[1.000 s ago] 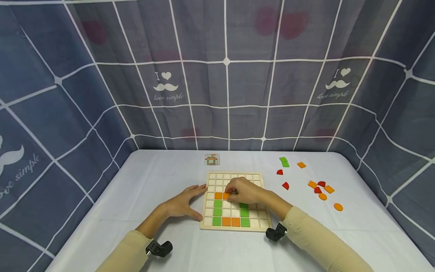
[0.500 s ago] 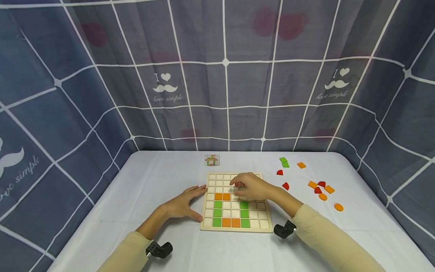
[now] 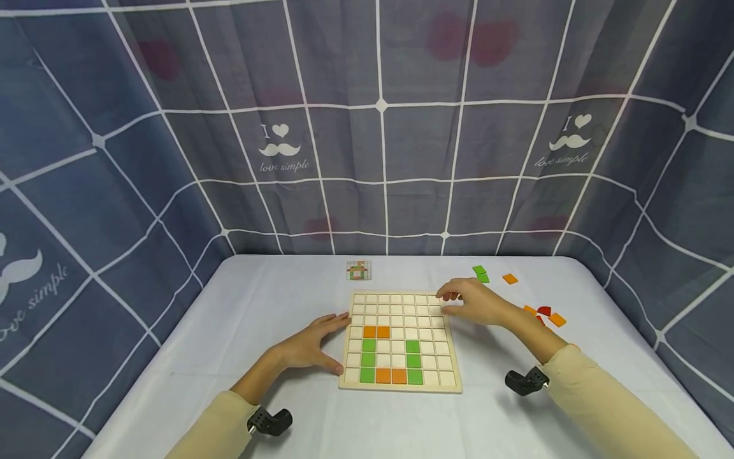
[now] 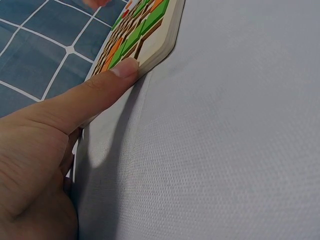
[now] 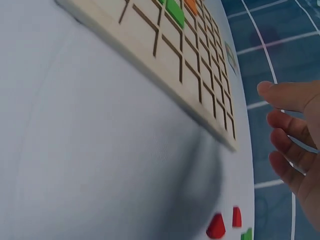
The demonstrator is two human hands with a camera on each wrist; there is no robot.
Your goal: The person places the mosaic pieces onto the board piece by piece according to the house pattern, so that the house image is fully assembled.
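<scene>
A wooden grid board [image 3: 441, 362] lies on the white table. In it sit green square tiles [image 3: 413, 360] in two columns, with two orange tiles [image 3: 376, 332] in an upper row and two more along the bottom. My left hand [image 3: 309, 344] rests at the board's left edge, fingers extended; its thumb [image 4: 107, 82] touches the rim near the corner. My right hand [image 3: 476, 303] hovers past the board's upper right edge, fingers loosely bent and holding nothing. Below it, the right wrist view shows two red pieces [image 5: 216, 227], which the hand hides in the head view.
A small pattern card [image 3: 359, 271] lies behind the board. Green pieces [image 3: 482, 278] and an orange piece [image 3: 510, 279] lie at the back right. Further right, orange and red pieces [image 3: 557, 320] are partly covered by the right forearm. A checked curtain [image 3: 413, 146] surrounds the table.
My right hand has lifted off the board beside the upper orange tiles and moved right, past the board's edge, over the red pieces. The left hand has stayed in place.
</scene>
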